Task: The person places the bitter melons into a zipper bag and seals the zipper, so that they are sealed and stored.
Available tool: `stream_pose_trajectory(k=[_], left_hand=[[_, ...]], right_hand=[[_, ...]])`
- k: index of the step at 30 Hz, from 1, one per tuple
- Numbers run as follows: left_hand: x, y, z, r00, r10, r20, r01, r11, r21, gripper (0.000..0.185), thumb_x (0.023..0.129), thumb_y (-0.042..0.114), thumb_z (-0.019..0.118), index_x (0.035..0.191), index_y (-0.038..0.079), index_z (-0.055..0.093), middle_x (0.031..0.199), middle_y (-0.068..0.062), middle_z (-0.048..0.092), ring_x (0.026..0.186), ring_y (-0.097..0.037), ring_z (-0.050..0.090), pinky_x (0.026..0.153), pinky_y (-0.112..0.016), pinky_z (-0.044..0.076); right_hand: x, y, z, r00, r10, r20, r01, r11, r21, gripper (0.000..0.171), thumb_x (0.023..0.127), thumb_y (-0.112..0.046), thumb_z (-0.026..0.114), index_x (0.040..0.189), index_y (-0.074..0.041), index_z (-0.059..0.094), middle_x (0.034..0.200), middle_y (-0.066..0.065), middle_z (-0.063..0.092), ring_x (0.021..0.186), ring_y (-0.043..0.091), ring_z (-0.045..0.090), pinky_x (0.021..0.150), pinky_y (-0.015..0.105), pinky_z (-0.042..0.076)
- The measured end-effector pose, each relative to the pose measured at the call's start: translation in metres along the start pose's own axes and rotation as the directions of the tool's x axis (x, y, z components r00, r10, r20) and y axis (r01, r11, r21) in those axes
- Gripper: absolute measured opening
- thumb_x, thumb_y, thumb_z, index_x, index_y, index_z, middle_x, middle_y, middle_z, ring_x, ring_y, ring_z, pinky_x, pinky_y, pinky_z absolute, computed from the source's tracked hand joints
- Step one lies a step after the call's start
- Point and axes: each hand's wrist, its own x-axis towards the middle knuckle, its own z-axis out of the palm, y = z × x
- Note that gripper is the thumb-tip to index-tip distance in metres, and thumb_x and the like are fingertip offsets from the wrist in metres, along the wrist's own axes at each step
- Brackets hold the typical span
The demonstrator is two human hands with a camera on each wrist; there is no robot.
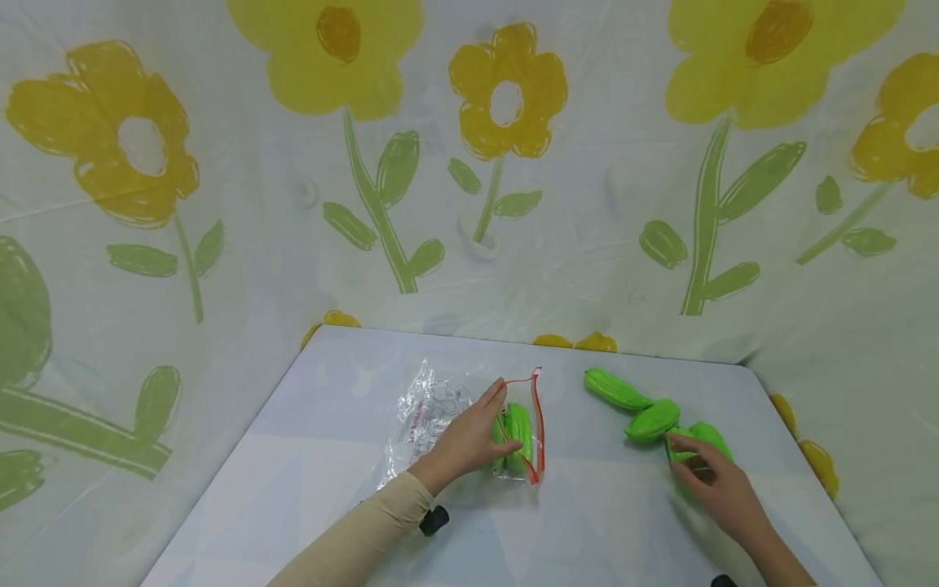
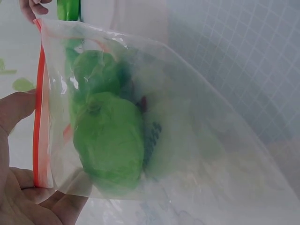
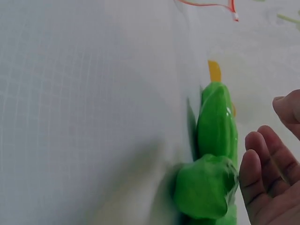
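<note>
My left hand (image 1: 469,440) grips a clear plastic zip bag (image 2: 40,126) by its mouth, which has a red zip strip and gapes toward the right. Inside the bag lie glossy green ridged gourd-like pieces (image 2: 110,143), seen through the plastic. Over on the right, my right hand (image 1: 715,481) is at the near side of a group of loose green gourd-like pieces, its fingers relaxed and slightly bent around nothing. One long piece (image 1: 616,390) lies at the back, a shorter piece (image 1: 653,420) is in front of it, and others (image 1: 711,440) are partly hidden by that hand.
Crumpled clear plastic (image 1: 429,408) with red print spreads left of the bag's mouth. A small black object (image 1: 434,520) lies by the left sleeve. Behind the pale table (image 1: 587,522) hangs a white curtain (image 1: 587,204) with yellow flowers, close along its back edge.
</note>
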Motion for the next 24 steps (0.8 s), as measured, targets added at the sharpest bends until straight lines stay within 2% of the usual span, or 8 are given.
stream_pose_trajectory(k=[5,8,11,15,24], left_hand=[[0.000,0.000,0.001,1.000,-0.003,0.000,0.003,1.000,-0.006,0.096,0.078,0.058,0.064,0.149,0.009,0.019,0.156,0.002,0.010,0.131,-0.020,0.037,0.096,-0.033,0.044],[0.000,0.000,0.001,1.000,-0.004,0.001,0.004,1.000,-0.005,0.097,0.078,0.058,0.064,0.149,0.009,0.019,0.156,0.002,0.010,0.132,-0.020,0.037,0.097,-0.033,0.044],[0.000,0.000,0.001,1.000,-0.002,-0.001,0.002,1.000,-0.004,0.096,0.078,0.058,0.064,0.149,0.009,0.020,0.156,0.002,0.010,0.131,-0.020,0.038,0.096,-0.033,0.044],[-0.001,-0.001,0.001,1.000,0.008,-0.010,-0.008,1.000,-0.001,0.096,0.079,0.058,0.063,0.149,0.008,0.019,0.156,0.001,0.011,0.131,-0.021,0.038,0.096,-0.033,0.044],[-0.001,0.000,0.000,1.000,0.009,-0.009,-0.009,1.000,-0.006,0.095,0.079,0.057,0.064,0.148,0.007,0.021,0.156,0.000,0.011,0.131,-0.021,0.038,0.096,-0.033,0.044]], right_hand=[[-0.003,0.005,-0.005,0.999,-0.009,-0.043,0.007,0.998,-0.057,0.042,0.088,-0.027,0.064,0.128,-0.018,0.055,0.114,0.002,0.058,0.085,-0.006,0.053,0.067,0.018,0.049],[-0.003,0.009,-0.007,0.998,-0.002,-0.058,-0.007,0.989,-0.146,0.042,0.086,-0.030,0.067,0.125,-0.018,0.059,0.112,0.003,0.057,0.085,0.004,0.054,0.066,0.026,0.049],[-0.003,0.011,-0.009,0.999,0.038,-0.027,-0.042,0.978,-0.207,0.045,0.084,-0.035,0.068,0.124,-0.016,0.059,0.111,0.009,0.055,0.089,0.020,0.055,0.069,0.040,0.047],[-0.004,0.013,-0.009,0.995,0.098,0.034,-0.089,0.973,-0.215,0.053,0.082,-0.039,0.068,0.127,-0.012,0.057,0.117,0.019,0.051,0.099,0.035,0.052,0.076,0.055,0.044],[-0.002,0.009,-0.011,0.987,0.130,0.093,-0.096,0.947,-0.306,0.065,0.079,-0.044,0.070,0.128,-0.004,0.054,0.125,0.032,0.045,0.111,0.051,0.042,0.084,0.065,0.037]])
